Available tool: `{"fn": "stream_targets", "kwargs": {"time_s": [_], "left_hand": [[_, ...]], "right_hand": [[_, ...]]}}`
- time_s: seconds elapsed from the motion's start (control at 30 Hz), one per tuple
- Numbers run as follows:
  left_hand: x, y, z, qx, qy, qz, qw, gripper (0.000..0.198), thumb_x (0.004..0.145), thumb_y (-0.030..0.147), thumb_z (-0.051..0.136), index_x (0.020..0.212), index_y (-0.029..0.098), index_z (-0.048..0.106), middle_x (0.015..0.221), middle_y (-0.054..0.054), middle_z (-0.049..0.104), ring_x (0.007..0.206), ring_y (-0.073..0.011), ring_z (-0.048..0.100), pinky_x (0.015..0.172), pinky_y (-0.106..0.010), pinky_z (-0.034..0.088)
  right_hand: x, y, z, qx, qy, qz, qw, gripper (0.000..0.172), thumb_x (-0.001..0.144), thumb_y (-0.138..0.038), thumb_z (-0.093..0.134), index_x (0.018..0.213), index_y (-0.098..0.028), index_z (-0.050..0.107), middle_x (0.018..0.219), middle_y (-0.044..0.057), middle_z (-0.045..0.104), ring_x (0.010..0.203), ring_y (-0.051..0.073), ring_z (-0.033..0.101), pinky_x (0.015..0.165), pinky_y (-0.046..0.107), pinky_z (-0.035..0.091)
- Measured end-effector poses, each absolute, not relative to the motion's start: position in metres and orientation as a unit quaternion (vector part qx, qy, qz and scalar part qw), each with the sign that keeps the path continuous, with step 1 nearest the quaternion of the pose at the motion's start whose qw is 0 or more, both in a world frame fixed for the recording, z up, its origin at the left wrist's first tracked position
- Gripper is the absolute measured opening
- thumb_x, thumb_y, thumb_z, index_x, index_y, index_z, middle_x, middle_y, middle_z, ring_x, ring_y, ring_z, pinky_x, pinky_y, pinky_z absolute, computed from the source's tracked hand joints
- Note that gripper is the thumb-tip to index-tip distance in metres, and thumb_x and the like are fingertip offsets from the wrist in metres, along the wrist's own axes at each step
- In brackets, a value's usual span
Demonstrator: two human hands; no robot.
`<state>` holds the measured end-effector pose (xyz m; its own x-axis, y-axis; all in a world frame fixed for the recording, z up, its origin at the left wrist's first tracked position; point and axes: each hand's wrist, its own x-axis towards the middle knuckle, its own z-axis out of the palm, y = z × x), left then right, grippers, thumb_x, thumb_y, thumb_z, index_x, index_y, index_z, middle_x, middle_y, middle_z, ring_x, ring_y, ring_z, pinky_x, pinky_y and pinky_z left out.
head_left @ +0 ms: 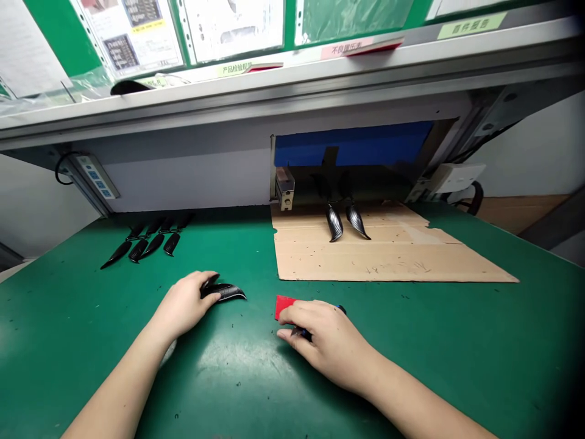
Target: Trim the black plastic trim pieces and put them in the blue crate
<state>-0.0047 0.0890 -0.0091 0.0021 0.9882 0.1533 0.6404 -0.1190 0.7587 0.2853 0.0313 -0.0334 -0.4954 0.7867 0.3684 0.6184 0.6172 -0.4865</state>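
My left hand (186, 305) pinches a glossy black, leaf-shaped plastic part (231, 291) just above the green table. The part's curved tip points right, and its other end is hidden behind my fingers. Closed round a slim dark tool with blue bits (302, 333) is my right hand (326, 338); most of the tool lies hidden in the palm. A flat red piece (284, 305) shows beyond the right fingers, and I cannot tell whether they grip it or it lies on the table.
Several similar black parts (153, 245) lie at the back left. Two more black parts (335, 224) rest on a cardboard sheet (388, 262) before an opening with a blue flap (361, 143). Small dark scraps dot the green table (228, 384). A metal-edged shelf (219, 100) overhangs the back.
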Motion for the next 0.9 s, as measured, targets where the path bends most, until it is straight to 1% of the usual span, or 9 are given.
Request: {"fn": "stream_targets", "kwargs": {"time_s": [0.1,0.17,0.27,0.4,0.53,0.67,0.8,0.83,0.9], "left_hand": [[0.009,0.086,-0.017,0.658,0.609,0.348,0.275,0.031,0.065,0.031,0.072,0.095,0.024,0.072,0.1,-0.008,0.069,0.099,-0.0339,0.058,0.087,-0.039,0.042],[0.027,0.077,-0.021,0.648,0.598,0.362,0.301,0.026,0.074,0.034,0.065,0.096,0.022,0.07,0.099,-0.007,0.069,0.096,-0.0296,0.06,0.085,-0.036,0.044],[0.06,0.056,-0.026,0.613,0.58,0.398,0.36,0.031,0.084,0.041,0.054,0.103,0.018,0.063,0.094,-0.006,0.068,0.075,-0.0201,0.061,0.071,-0.029,0.048],[0.09,0.028,-0.027,0.55,0.508,0.438,0.498,0.029,0.082,0.041,0.063,0.098,0.016,0.061,0.08,-0.002,0.062,0.066,-0.0135,0.054,0.061,-0.021,0.045],[0.095,0.017,-0.022,0.551,0.473,0.423,0.541,0.029,0.084,0.044,0.063,0.092,0.016,0.061,0.065,0.001,0.056,0.059,-0.0123,0.05,0.053,-0.019,0.042],[0.09,0.016,-0.017,0.579,0.441,0.419,0.543,0.031,0.082,0.043,0.067,0.098,0.016,0.063,0.073,-0.002,0.062,0.064,-0.014,0.055,0.06,-0.022,0.046],[0.089,0.016,-0.013,0.602,0.364,0.448,0.551,0.046,0.074,0.035,0.077,0.115,0.022,0.061,0.098,-0.005,0.066,0.087,-0.0198,0.06,0.079,-0.026,0.048],[0.089,0.016,-0.013,0.605,0.348,0.446,0.561,0.047,0.072,0.034,0.078,0.115,0.022,0.062,0.101,-0.006,0.066,0.092,-0.0215,0.06,0.082,-0.027,0.048],[0.088,0.016,-0.012,0.612,0.333,0.425,0.577,0.04,0.072,0.032,0.079,0.108,0.021,0.066,0.1,-0.006,0.066,0.094,-0.0233,0.06,0.085,-0.029,0.048]], "right_hand": [[0.28,0.028,-0.033,-0.425,-0.848,0.141,0.284,0.007,0.091,-0.021,0.062,0.084,-0.022,0.059,0.075,-0.004,0.06,0.067,0.014,0.051,0.066,0.027,0.033],[0.274,0.025,-0.033,-0.439,-0.837,0.133,0.297,0.011,0.091,-0.026,0.064,0.082,-0.021,0.058,0.073,-0.004,0.059,0.068,0.015,0.051,0.066,0.027,0.033],[0.266,0.019,-0.031,-0.466,-0.809,0.127,0.335,0.021,0.088,-0.037,0.069,0.079,-0.021,0.058,0.073,-0.003,0.059,0.069,0.016,0.052,0.068,0.028,0.033],[0.26,0.014,-0.027,-0.487,-0.768,0.147,0.388,0.024,0.087,-0.045,0.067,0.083,-0.022,0.06,0.078,-0.002,0.061,0.073,0.018,0.054,0.068,0.028,0.034],[0.262,0.015,-0.021,-0.503,-0.736,0.185,0.413,0.022,0.093,-0.036,0.053,0.077,-0.021,0.056,0.071,-0.002,0.057,0.066,0.016,0.051,0.06,0.026,0.033],[0.269,0.018,-0.019,-0.515,-0.727,0.196,0.41,0.024,0.093,-0.029,0.045,0.072,-0.021,0.053,0.068,-0.001,0.055,0.062,0.016,0.048,0.056,0.025,0.031],[0.273,0.019,-0.02,-0.45,-0.788,0.203,0.367,0.024,0.094,-0.029,0.042,0.076,-0.02,0.054,0.07,0.001,0.055,0.064,0.017,0.048,0.058,0.026,0.033],[0.273,0.018,-0.02,-0.436,-0.8,0.207,0.356,0.025,0.094,-0.029,0.041,0.074,-0.02,0.052,0.069,0.001,0.054,0.063,0.016,0.048,0.058,0.026,0.033],[0.272,0.017,-0.02,-0.426,-0.804,0.22,0.352,0.028,0.095,-0.031,0.043,0.07,-0.02,0.049,0.067,0.0,0.053,0.061,0.015,0.047,0.057,0.025,0.033]]}}
